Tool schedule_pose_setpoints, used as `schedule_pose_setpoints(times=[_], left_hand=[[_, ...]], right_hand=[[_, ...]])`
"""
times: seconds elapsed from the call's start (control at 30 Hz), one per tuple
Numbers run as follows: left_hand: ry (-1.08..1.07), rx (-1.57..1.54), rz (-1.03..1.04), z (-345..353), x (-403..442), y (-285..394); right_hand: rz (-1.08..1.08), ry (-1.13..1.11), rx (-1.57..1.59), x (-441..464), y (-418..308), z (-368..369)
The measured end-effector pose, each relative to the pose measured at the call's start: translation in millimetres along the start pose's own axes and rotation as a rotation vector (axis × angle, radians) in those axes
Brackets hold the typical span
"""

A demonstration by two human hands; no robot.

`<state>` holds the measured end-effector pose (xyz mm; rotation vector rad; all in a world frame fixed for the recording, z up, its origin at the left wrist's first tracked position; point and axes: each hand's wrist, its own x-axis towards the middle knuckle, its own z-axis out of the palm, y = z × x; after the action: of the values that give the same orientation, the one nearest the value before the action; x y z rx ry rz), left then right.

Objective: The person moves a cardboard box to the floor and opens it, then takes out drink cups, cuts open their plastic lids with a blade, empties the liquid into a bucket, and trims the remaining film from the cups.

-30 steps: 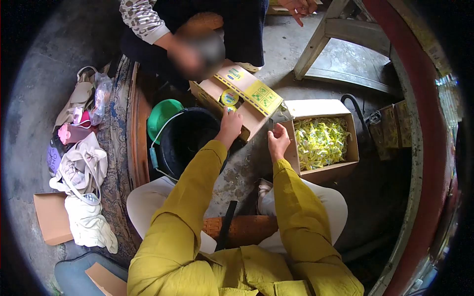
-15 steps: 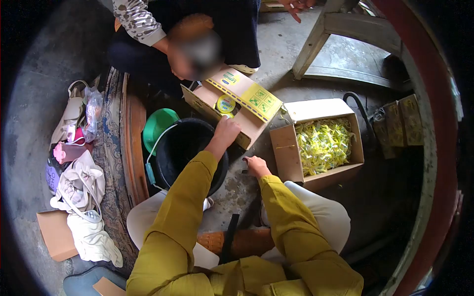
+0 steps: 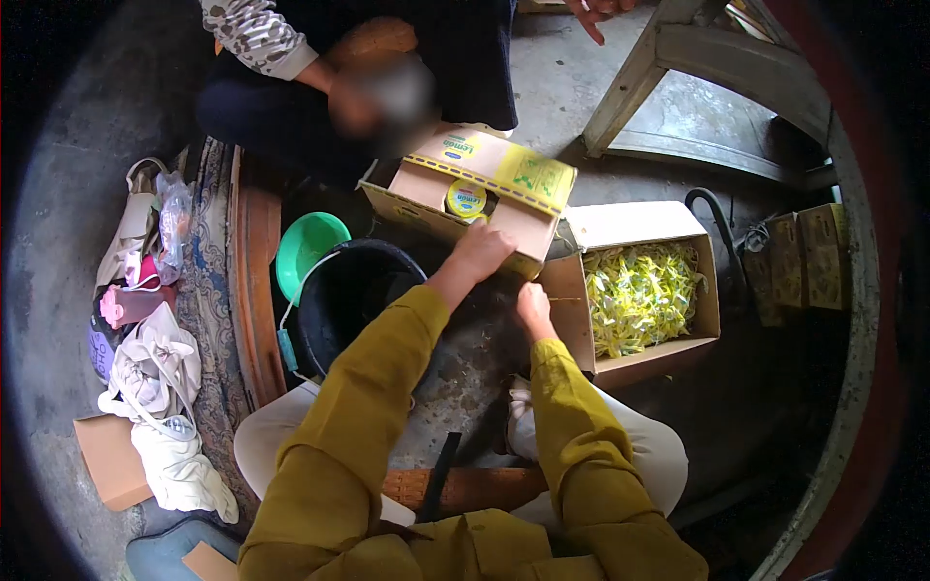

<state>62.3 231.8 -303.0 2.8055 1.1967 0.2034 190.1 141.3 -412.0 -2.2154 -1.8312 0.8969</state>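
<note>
A yellow-printed "Lemon" carton [image 3: 528,176] lies tilted ahead of me, its flaps partly apart. Through the gap shows a round yellow-labelled tub lid [image 3: 466,198]. My left hand [image 3: 482,252] has its fingers curled over the carton's near edge, just below the lid. Close to the carton's lower right corner is my right hand [image 3: 534,310], closed; what it holds, if anything, is hidden. Right of it stands an open cardboard box [image 3: 657,363] filled with yellow-and-clear wrapped strips [image 3: 639,300]. A black bucket [image 3: 325,315] sits beside my left forearm.
A green basin [image 3: 312,254] stands behind the bucket. Another person's sleeve [image 3: 262,44] and blurred hand are beyond the carton. Wooden furniture legs [image 3: 625,92] rise at the upper right, with stacked cartons [image 3: 799,257] below. Bags [image 3: 160,368] and a pink container [image 3: 136,305] lie left.
The carton has shifted right, with my left hand moving along on its edge. My right hand has risen to the carton's lower corner; the dark object seen at its fingers is now hidden.
</note>
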Motion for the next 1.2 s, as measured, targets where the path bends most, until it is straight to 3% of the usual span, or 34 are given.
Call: schedule_pose_setpoints(times=[0.1, 0.2, 0.23, 0.33, 0.37, 0.4, 0.47, 0.57, 0.67, 0.87, 1.0, 1.1, 1.2], left_hand=[[0.183, -0.236, -0.105, 14.3, 18.5, 29.9], [0.265, -0.251, -0.172, 16.0, 24.2, 40.8], [0.121, -0.238, -0.185, 9.9, 23.0, 37.1], [0.311, -0.102, -0.352, -1.6, 9.2, 40.4], [0.168, -0.13, -0.355, -1.3, 3.6, 40.3], [0.171, -0.12, -0.369, -2.5, -0.9, 46.9], [0.178, -0.093, -0.4, -9.3, -14.6, 63.0], [0.16, -0.123, -0.344, -12.4, -36.8, 69.2], [0.107, -0.137, -0.314, -11.5, -49.7, 71.2], [0.007, -0.167, -0.29, -1.9, -91.2, 83.3], [-0.079, -0.172, -0.304, 0.7, -101.4, 90.1], [-0.116, -0.212, -0.284, 8.8, -108.1, 83.7], [-0.137, -0.238, -0.285, 10.1, -104.7, 72.8]], right_hand=[[0.082, 0.077, 0.074, 4.8, 16.4, -18.0], [0.199, 0.174, 0.162, 2.9, 16.9, -32.4], [0.237, 0.209, 0.214, -0.3, 11.8, -41.1], [0.248, 0.234, 0.41, -15.1, -8.0, -73.1], [0.23, 0.21, 0.428, -18.6, -14.2, -86.6], [0.213, 0.185, 0.447, -19.8, -16.8, -93.2], [0.257, 0.017, 0.125, -7.5, -6.0, -100.2], [0.175, -0.204, 0.069, 6.5, 24.7, -126.2], [0.127, -0.222, -0.003, -2.3, 8.9, -165.4], [-0.163, -0.379, 0.011, -17.5, -16.5, -145.7], [-0.072, -0.538, 0.008, -40.8, -26.3, -116.2], [-0.07, -0.599, 0.047, -50.8, -27.9, -97.8], [-0.098, -0.422, -0.097, -57.9, -26.3, -91.6]])
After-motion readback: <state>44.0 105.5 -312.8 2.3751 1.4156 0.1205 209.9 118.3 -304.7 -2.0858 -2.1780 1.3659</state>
